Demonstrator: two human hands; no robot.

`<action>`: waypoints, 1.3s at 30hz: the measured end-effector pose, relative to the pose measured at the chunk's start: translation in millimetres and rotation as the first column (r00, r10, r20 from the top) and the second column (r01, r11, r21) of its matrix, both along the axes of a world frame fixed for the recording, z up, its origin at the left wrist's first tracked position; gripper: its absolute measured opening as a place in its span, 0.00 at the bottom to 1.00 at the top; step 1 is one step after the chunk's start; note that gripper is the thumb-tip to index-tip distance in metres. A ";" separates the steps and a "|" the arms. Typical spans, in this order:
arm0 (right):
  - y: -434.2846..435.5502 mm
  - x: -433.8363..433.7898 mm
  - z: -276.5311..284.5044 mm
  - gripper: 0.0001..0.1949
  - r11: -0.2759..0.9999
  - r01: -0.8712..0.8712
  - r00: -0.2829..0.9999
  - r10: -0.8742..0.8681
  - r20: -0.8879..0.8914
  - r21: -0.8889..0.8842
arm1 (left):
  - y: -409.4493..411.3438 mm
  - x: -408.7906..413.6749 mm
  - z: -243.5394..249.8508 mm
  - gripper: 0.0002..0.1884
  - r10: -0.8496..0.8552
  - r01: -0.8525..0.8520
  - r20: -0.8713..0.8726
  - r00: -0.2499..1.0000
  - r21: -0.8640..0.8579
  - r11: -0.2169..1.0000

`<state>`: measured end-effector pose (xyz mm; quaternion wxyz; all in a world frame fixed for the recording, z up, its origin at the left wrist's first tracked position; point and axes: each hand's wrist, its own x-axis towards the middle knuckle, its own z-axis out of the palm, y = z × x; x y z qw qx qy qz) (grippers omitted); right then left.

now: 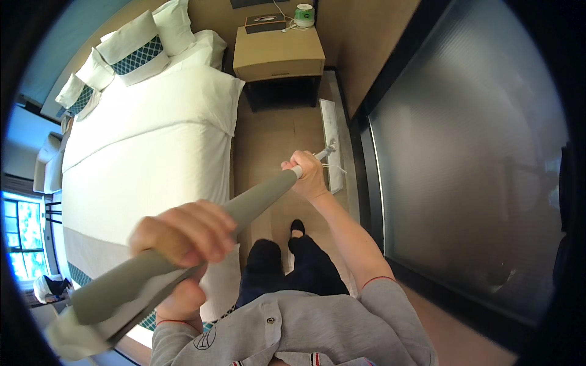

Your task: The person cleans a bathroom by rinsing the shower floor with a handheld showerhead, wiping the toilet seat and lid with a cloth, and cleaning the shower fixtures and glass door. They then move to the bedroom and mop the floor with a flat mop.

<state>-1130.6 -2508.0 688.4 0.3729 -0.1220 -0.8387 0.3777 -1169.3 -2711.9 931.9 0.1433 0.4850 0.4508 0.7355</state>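
Both hands hold the long pole of a flat floor mop. My left hand (183,238), blurred and close to the camera, wraps the thick grey-green grip (261,196) near its upper end. Farther down the pole, my right hand (309,174) is closed around the thinner light section just below the grip. The flat white mop head (330,132) lies on the wood-look floor (270,137), lengthwise along the wall at the right. A thin white strand hangs off the head near the pole's joint.
To the left stands a bed with a white duvet (151,183) and several pillows (132,50). Ahead is a wooden nightstand (279,48) bearing a dark tissue box (265,22) and a green-and-white container (304,15). A dark-framed ribbed glass panel (458,174) borders the right side.
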 end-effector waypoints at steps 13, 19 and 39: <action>274.6 -291.8 -134.7 0.09 0.971 -0.191 0.858 0.237 0.456 -0.145 | 242.5 -343.1 -151.6 0.10 -0.085 0.129 0.161 0.983 -0.284 0.950; 472.1 -430.2 -148.5 0.22 0.975 -0.033 0.791 0.159 0.591 -0.218 | 289.0 -478.2 -164.0 0.13 0.211 -0.064 0.490 0.846 -0.300 0.952; 609.2 -642.4 -304.9 0.38 0.772 0.632 0.514 -0.356 0.781 -0.063 | 332.4 -641.2 -221.4 0.10 0.525 -0.421 0.637 0.564 -0.325 0.847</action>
